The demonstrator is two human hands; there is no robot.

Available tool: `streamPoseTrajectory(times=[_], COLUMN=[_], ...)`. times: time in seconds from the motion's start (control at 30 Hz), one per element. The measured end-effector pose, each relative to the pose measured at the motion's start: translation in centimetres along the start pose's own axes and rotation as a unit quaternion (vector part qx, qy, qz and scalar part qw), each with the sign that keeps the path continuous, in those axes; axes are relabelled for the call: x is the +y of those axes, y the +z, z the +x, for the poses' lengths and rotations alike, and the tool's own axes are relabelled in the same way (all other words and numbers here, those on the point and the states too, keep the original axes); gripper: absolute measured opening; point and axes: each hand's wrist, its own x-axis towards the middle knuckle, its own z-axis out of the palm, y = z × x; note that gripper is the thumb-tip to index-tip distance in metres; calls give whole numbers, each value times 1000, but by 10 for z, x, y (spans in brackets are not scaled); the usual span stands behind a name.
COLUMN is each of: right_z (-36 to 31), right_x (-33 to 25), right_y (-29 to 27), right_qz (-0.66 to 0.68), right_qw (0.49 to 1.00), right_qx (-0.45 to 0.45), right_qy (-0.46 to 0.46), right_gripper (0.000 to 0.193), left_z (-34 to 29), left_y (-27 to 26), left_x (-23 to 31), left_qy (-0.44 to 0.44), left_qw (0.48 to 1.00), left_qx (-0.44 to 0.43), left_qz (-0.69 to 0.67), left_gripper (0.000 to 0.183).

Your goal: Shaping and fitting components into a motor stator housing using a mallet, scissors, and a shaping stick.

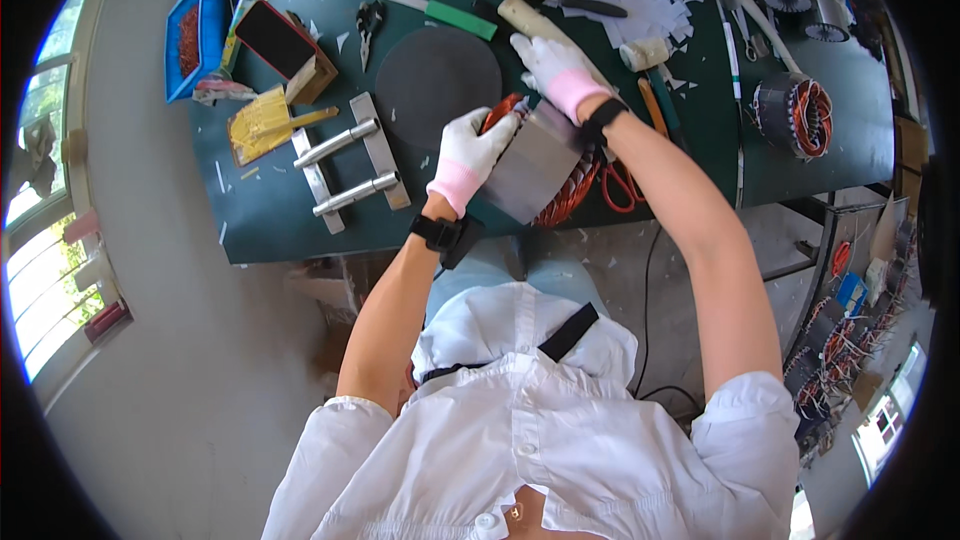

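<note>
A motor stator (530, 165) with a grey metal core and red-brown copper windings at both ends lies tilted at the table's front edge, close to my body. My white-gloved left hand (474, 155) is closed on its far left end, at the orange-red winding. Just beyond the core, my right hand (552, 68), gloved too, lies over a pale wooden rod (530, 20). Its fingers look stretched forward and its thumb is apart; the rod's middle is partly hidden beneath it. Red-handled scissors (622, 188) rest beside the stator's right end.
A dark round pad (438, 85) is left of my hands, near a metal two-bar frame (348, 168). Further left are a yellow brush (265, 128), phone (275, 38) and blue tray (193, 40). Paper strips (630, 0), a mallet (645, 53) and another stator (793, 115) sit right.
</note>
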Motion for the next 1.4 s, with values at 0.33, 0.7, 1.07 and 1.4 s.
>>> streamPoseTrajectory(times=[0.33, 0.7, 1.07, 1.4], right_z=[4, -35, -134, -127], right_x=[-16, 12, -52, -65], right_y=[0, -73, -114, -89], right_qz=[-58, 41, 572, 406], right_qw=[992, 990, 774, 884], right_qx=[-55, 30, 239, 230], right_qy=[93, 132, 127, 23], right_gripper=[21, 35, 16, 8], left_z=[-13, -12, 6, 5], left_y=[-5, 1, 6, 4], left_x=[-1, -3, 2, 0], left_qy=[13, 26, 21, 28], left_qw=[999, 999, 998, 997], left_qx=[34, 38, 53, 52], left_qz=[-13, -26, 25, 43], left_gripper=[34, 35, 46, 48])
